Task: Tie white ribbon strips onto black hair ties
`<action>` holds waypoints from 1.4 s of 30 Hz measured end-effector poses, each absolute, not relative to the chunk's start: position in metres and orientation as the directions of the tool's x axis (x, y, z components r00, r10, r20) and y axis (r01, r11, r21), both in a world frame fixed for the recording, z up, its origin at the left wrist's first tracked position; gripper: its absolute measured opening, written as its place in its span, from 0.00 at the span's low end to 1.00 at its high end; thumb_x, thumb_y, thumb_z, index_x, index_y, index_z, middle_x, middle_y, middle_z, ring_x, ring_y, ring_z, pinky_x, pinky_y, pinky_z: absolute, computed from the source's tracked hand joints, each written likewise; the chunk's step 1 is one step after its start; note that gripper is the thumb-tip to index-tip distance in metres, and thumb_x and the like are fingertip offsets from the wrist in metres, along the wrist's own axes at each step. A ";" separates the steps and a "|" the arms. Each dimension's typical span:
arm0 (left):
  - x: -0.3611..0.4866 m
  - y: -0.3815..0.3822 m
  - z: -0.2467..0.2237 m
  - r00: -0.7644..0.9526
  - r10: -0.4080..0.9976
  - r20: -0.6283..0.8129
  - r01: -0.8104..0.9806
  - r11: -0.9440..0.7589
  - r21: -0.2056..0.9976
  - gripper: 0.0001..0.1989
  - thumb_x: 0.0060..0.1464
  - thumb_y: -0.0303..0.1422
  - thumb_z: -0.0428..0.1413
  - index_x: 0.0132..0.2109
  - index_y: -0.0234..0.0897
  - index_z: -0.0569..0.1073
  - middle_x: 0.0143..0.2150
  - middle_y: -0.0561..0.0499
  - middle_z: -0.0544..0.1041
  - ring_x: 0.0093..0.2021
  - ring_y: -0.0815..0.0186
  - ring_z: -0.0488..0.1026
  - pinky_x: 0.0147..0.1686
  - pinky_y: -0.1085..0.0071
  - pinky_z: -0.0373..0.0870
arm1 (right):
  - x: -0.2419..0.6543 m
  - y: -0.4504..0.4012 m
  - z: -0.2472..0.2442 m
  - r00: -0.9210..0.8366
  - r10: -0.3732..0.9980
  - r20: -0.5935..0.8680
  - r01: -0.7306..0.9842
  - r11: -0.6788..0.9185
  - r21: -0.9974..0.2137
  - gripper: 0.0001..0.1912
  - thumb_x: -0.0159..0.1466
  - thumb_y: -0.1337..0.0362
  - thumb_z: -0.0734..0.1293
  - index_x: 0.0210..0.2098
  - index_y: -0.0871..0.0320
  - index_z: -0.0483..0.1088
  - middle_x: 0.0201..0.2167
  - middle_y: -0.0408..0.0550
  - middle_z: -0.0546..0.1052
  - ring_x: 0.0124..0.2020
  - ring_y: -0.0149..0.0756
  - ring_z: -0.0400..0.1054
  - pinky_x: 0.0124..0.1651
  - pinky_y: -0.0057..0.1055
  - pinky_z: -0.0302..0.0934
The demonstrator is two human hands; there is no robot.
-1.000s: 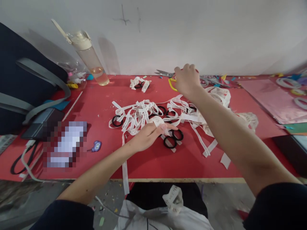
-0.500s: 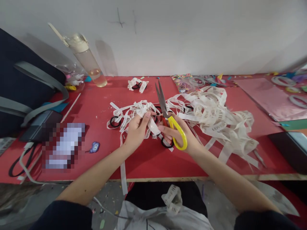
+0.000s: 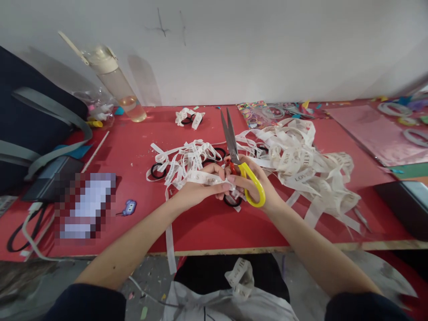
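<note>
My left hand (image 3: 203,186) is closed on a printed white ribbon (image 3: 209,178), which runs across its fingers to my other hand. Yellow-handled scissors (image 3: 253,185) hang on my right hand (image 3: 256,180), blades pointing up and away; its fingertips pinch the ribbon's gathered end beside my left fingertips. Something red shows between the hands, partly hidden by fingers. Behind and left of them lies a tangle of narrow printed ribbons (image 3: 174,162) with black hair ties (image 3: 158,170). Wider cream ribbons (image 3: 297,162) are heaped to the right.
A ribbon bow with a black tie (image 3: 190,118) lies at the back. On the left are a bottle (image 3: 122,91), a blurred phone (image 3: 87,206), a dark device (image 3: 53,178) and a bag (image 3: 33,107). Pink sheets (image 3: 374,133) and a black box (image 3: 403,205) lie right.
My left hand has turned and come closer to my right fingertips, and the ribbon now stretches across its fingers. The scissors have shifted slightly right. The view has moved slightly.
</note>
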State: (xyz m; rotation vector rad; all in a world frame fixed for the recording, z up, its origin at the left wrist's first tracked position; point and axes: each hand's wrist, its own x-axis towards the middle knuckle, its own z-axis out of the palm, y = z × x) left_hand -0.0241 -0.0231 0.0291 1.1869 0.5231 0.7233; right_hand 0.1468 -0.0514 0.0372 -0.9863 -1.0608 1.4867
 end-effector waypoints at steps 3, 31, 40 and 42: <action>-0.026 -0.022 0.032 0.662 0.749 -0.013 -0.205 0.198 0.959 0.13 0.54 0.35 0.63 0.40 0.37 0.66 0.30 0.55 0.75 0.25 0.73 0.71 0.28 0.75 0.68 | 0.149 -0.052 0.036 -0.170 0.985 -0.042 -0.283 -0.090 -0.955 0.27 0.53 0.59 0.76 0.45 0.52 0.60 0.25 0.32 0.69 0.14 0.19 0.56 0.15 0.20 0.53; -0.033 -0.135 0.052 0.771 0.635 0.042 -0.029 -0.030 0.999 0.16 0.62 0.37 0.54 0.27 0.35 0.71 0.24 0.52 0.74 0.26 0.71 0.69 0.31 0.74 0.64 | 0.161 -0.148 0.052 0.017 0.976 -0.215 -0.213 -0.207 -0.955 0.23 0.56 0.59 0.75 0.46 0.51 0.63 0.30 0.36 0.69 0.16 0.17 0.54 0.16 0.18 0.50; -0.027 -0.115 0.046 0.644 0.722 -0.252 0.205 0.155 0.966 0.16 0.62 0.45 0.51 0.35 0.36 0.71 0.27 0.55 0.71 0.28 0.71 0.66 0.29 0.75 0.60 | 0.164 -0.152 0.053 -0.146 0.962 -0.232 -0.202 -0.259 -0.945 0.22 0.58 0.56 0.75 0.47 0.51 0.63 0.31 0.37 0.67 0.18 0.18 0.53 0.18 0.18 0.52; -0.024 -0.118 0.041 0.620 0.735 -0.275 0.139 0.241 0.960 0.20 0.63 0.47 0.50 0.31 0.36 0.67 0.22 0.58 0.61 0.23 0.74 0.57 0.24 0.76 0.53 | 0.165 -0.153 0.044 -0.146 0.970 -0.195 -0.244 -0.226 -0.943 0.26 0.57 0.50 0.74 0.48 0.50 0.63 0.32 0.38 0.67 0.17 0.18 0.52 0.17 0.19 0.50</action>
